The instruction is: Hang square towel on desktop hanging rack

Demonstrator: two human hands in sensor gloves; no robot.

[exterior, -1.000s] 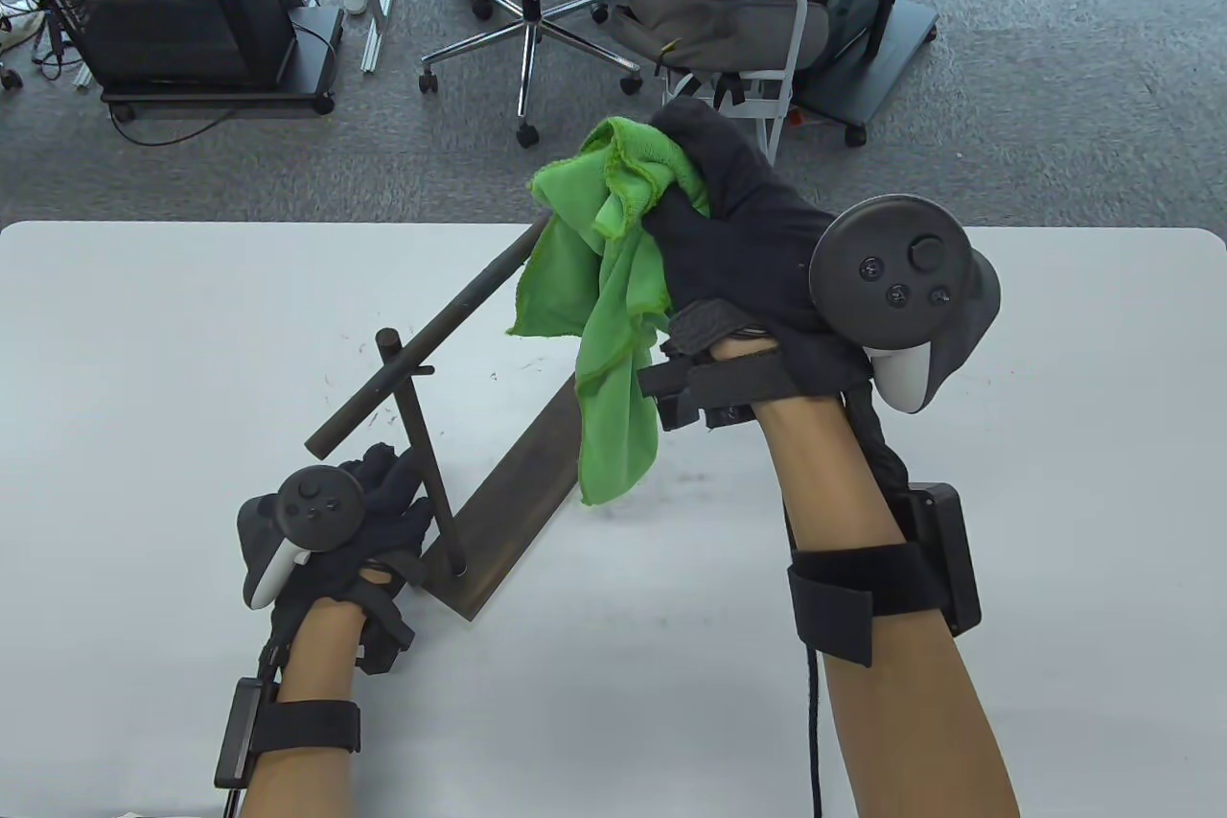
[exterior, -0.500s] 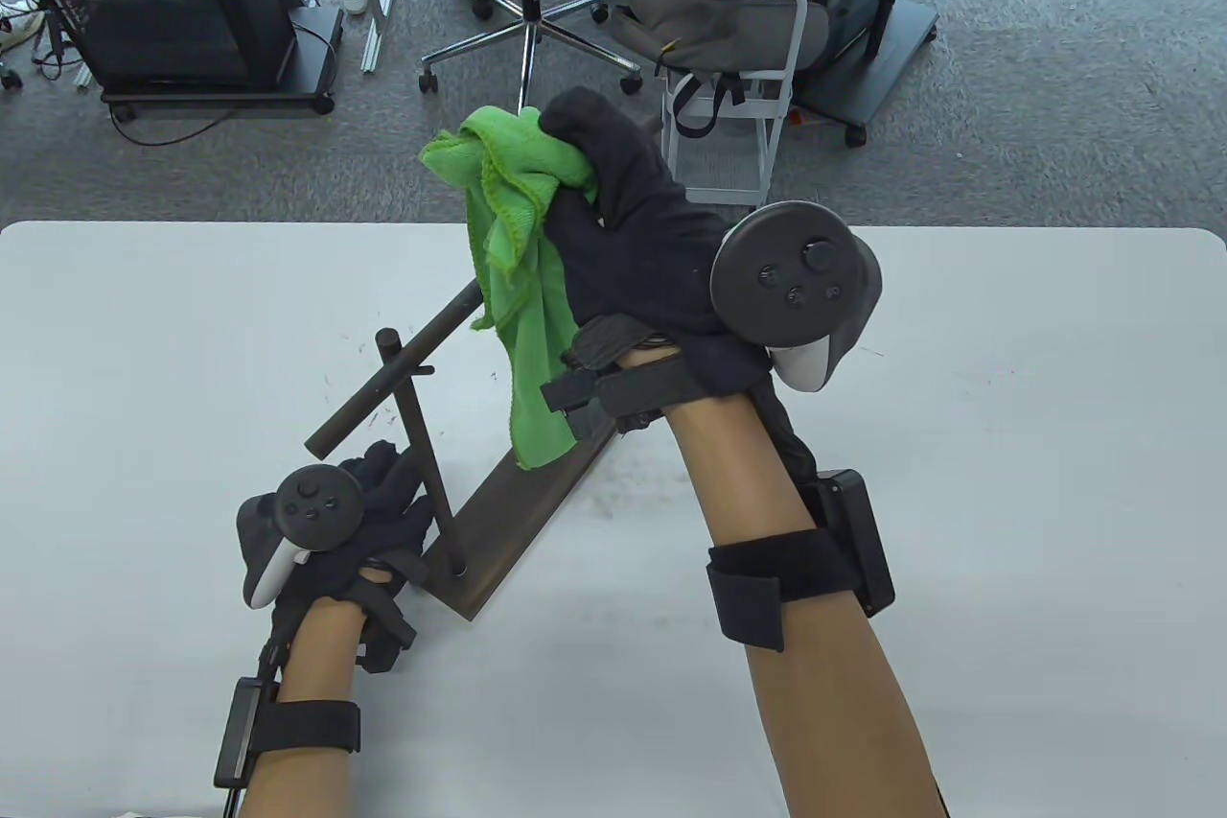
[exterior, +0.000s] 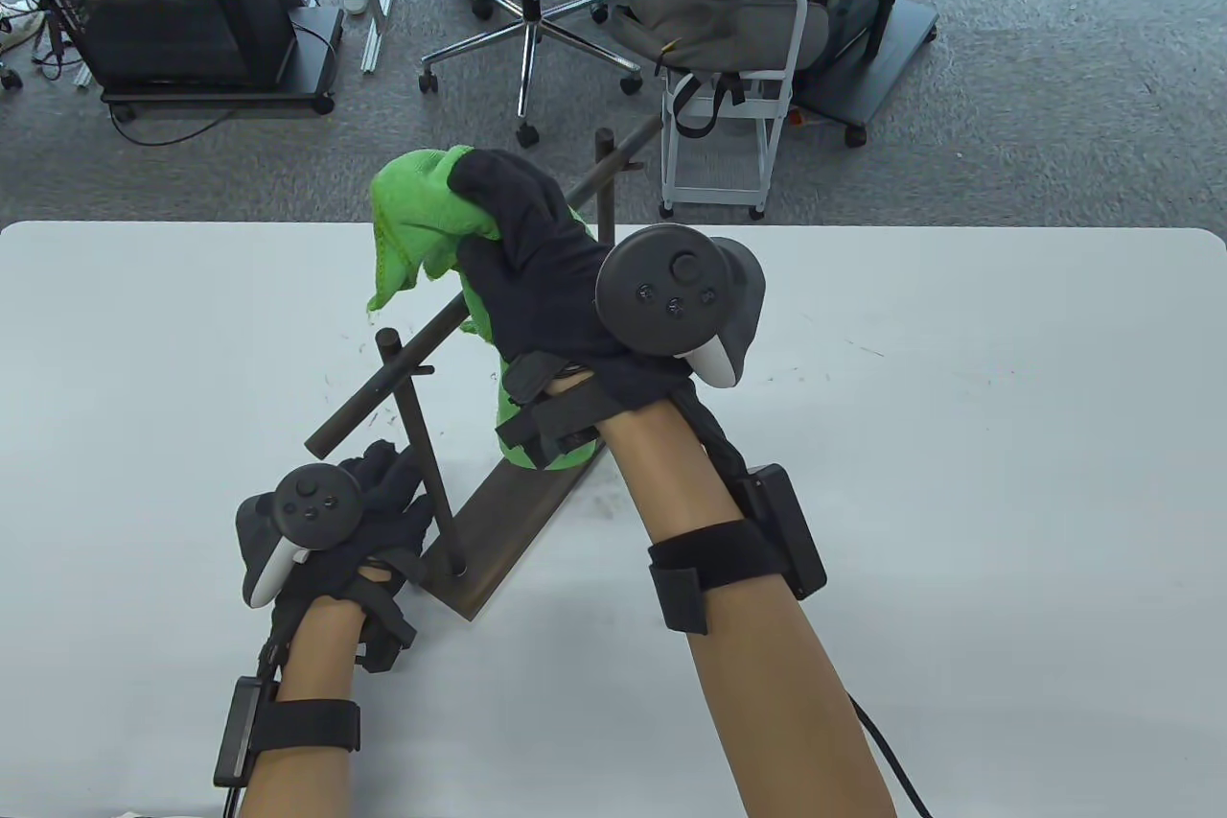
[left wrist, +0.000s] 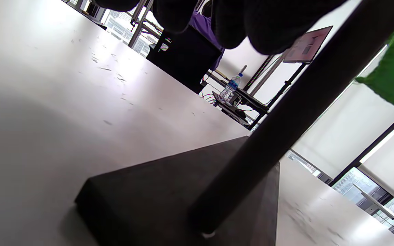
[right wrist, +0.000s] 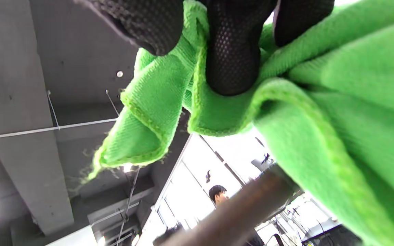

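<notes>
Now right hand grips green towel above rack bar

The rack sat mid-table, running from seven o'clock up to one o'clock. The towel hung above its bar's middle; the left hand rested at the seven-o'clock post.
</notes>
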